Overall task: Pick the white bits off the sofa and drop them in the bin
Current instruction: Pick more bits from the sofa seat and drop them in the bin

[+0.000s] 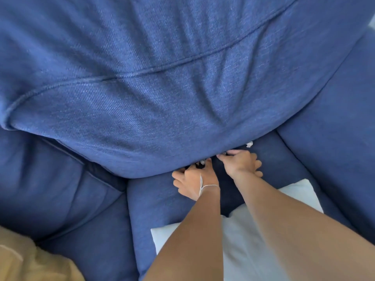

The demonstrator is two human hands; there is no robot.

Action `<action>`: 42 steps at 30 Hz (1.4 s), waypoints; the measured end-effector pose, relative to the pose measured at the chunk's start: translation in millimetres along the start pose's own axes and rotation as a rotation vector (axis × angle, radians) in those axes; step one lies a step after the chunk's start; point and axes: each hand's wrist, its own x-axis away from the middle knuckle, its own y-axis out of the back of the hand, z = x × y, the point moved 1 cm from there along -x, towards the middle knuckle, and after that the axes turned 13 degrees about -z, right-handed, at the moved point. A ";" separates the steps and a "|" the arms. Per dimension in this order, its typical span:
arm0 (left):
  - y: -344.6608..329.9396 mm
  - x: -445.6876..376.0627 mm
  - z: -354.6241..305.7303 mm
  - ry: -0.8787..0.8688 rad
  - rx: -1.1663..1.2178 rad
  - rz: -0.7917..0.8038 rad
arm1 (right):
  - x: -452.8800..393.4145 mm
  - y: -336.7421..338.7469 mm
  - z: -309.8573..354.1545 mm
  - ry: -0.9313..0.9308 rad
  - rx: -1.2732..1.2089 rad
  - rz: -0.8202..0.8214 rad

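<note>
A white bit [249, 144] is seen on the blue sofa [324, 151] seat, at the foot of the back cushion [154, 94], just beyond the right hand [239, 163], the nearer one. Smaller white bits [202, 163] are being pinched by the left hand [193, 182]. What the right hand's curled fingers hold cannot be told. The bin is not in view.

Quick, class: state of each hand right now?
Left hand: fingers curled at the cushion edge; holding anything, cannot tell.
Right hand: same, cannot tell.
</note>
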 end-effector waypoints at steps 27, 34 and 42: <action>14.3 29.9 43.6 -0.429 0.175 0.129 | 12.8 25.5 -34.5 0.239 -0.103 -0.033; 30.3 36.3 35.2 -0.504 0.066 0.345 | 12.9 65.9 -44.1 0.315 -0.066 -0.094; 56.7 96.4 12.7 -0.550 0.229 0.436 | 5.3 141.3 -95.9 0.337 -0.241 -0.198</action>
